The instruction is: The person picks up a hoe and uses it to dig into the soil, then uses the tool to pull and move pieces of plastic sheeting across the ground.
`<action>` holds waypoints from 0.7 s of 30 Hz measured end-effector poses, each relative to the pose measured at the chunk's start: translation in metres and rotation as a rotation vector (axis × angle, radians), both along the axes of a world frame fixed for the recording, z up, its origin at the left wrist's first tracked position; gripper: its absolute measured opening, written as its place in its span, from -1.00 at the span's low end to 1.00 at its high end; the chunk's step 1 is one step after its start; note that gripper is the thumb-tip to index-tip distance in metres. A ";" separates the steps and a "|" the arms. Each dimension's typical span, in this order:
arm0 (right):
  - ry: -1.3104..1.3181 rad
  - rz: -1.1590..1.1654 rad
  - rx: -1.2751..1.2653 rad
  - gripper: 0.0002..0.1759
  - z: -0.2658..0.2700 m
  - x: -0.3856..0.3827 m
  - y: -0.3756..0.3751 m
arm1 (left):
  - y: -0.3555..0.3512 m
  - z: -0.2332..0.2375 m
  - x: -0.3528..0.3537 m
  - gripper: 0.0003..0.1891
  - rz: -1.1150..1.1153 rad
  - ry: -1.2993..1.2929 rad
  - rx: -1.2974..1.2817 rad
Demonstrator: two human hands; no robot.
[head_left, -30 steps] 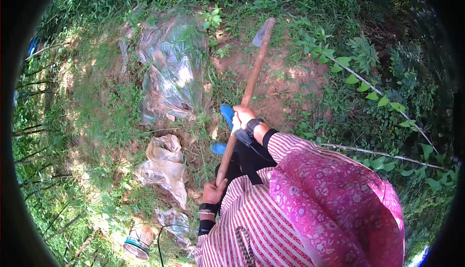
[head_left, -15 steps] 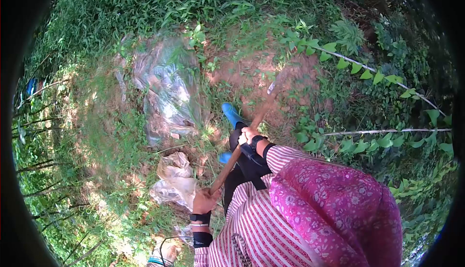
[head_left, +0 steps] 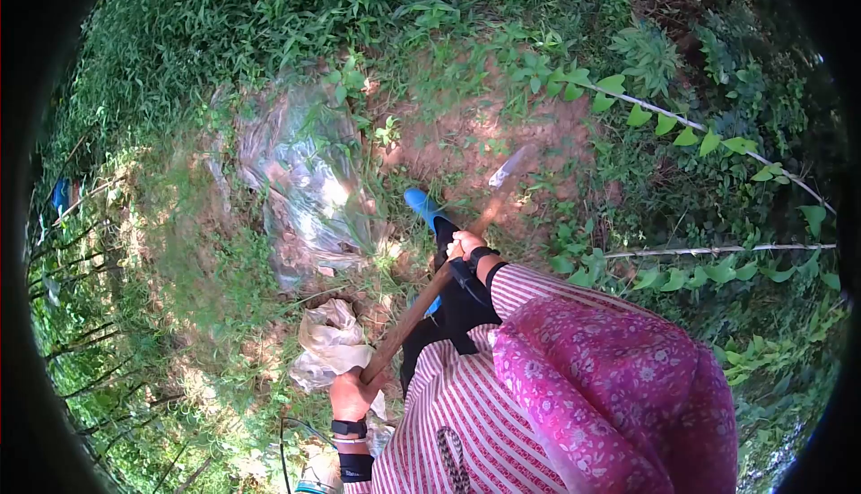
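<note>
My left hand [head_left: 352,396] is closed round the lower-left part of a long wooden handle [head_left: 404,328]. Farther up the same handle, my right hand [head_left: 466,246] grips it in front of my legs. The handle slants up and right over reddish soil, where its far part is blurred near a pale, narrow end piece [head_left: 508,168]; how the two join is unclear. One blue shoe [head_left: 422,207] shows beyond my right hand, and part of another shows beside the handle. A crumpled whitish plastic bag [head_left: 332,337] lies above my left hand.
Clear plastic sheeting [head_left: 309,185] lies on the ground at upper left. Leafy vines on thin stems [head_left: 682,120] reach in from the right. Dense green plants [head_left: 296,10] stand along the top. A pale container [head_left: 318,476] is at the bottom edge.
My left hand has moved down and left with the handle. The pale end piece has shifted slightly down and left. My right hand is nearly where it was, still gripping.
</note>
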State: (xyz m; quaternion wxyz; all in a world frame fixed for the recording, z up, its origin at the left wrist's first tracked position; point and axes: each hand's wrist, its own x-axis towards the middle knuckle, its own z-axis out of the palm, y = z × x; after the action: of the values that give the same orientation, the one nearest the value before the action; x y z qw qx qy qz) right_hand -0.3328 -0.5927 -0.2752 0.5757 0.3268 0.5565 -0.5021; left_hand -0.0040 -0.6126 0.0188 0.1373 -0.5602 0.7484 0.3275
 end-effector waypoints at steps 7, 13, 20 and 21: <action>-0.043 0.228 0.072 -0.80 -0.027 -0.005 -0.025 | -0.006 -0.021 0.003 -0.65 -0.009 -0.214 -0.024; 0.107 0.106 0.154 -0.83 0.039 -0.039 -0.065 | -0.003 -0.065 -0.015 -0.64 0.081 -0.088 0.147; 0.331 0.092 0.219 -0.81 0.062 -0.115 -0.096 | -0.032 -0.076 -0.077 -0.67 0.091 0.011 0.112; 0.319 0.085 0.208 -0.81 0.058 -0.113 -0.098 | -0.038 -0.068 -0.076 -0.67 0.096 0.006 0.123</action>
State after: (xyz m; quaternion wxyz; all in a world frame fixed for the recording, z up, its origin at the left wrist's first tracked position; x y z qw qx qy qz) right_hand -0.4455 -0.6909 -0.2176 0.4642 0.2768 0.7028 -0.4625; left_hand -0.0804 -0.6511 -0.0489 0.1533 -0.5851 0.6994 0.3808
